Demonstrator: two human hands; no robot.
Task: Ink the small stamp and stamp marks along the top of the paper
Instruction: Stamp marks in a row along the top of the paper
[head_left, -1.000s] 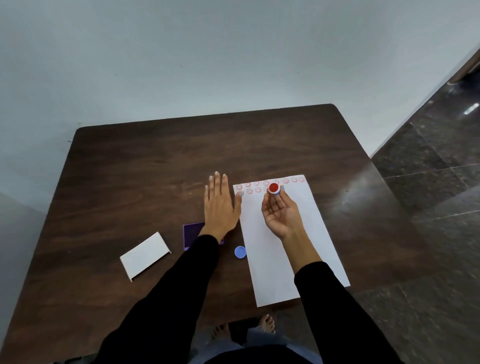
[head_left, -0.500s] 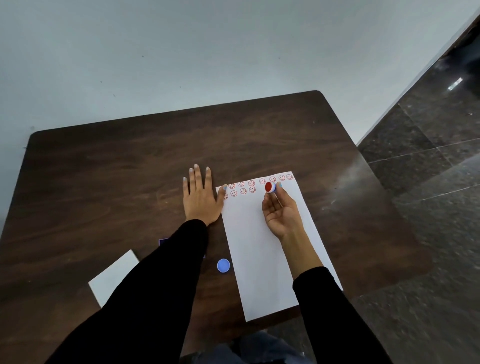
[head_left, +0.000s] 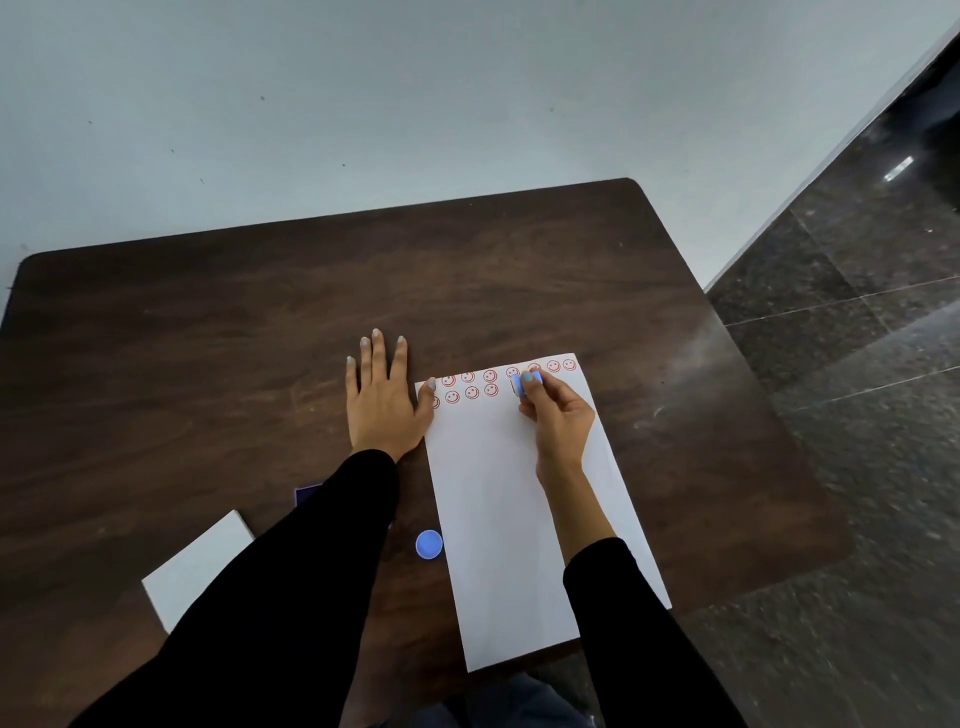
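Note:
A white sheet of paper (head_left: 509, 519) lies on the dark wooden table (head_left: 260, 322), with two rows of red smiley marks (head_left: 470, 385) along its top edge. My right hand (head_left: 558, 415) grips the small blue stamp (head_left: 523, 385) and holds it face down on the paper in the second row, right of the last mark there. My left hand (head_left: 382, 400) lies flat on the table, fingers spread, its thumb on the paper's top-left corner. A purple ink pad (head_left: 307, 493) shows partly from under my left sleeve.
A round blue cap (head_left: 429, 544) sits on the table just left of the paper. A white card or box (head_left: 200, 566) lies at the near left. The table's right edge drops to a dark tiled floor (head_left: 857, 312); a pale wall stands behind.
The stamp's red face pointed up a second ago; my right hand has turned it over and lowered it onto the paper. My head view has shifted left and closer.

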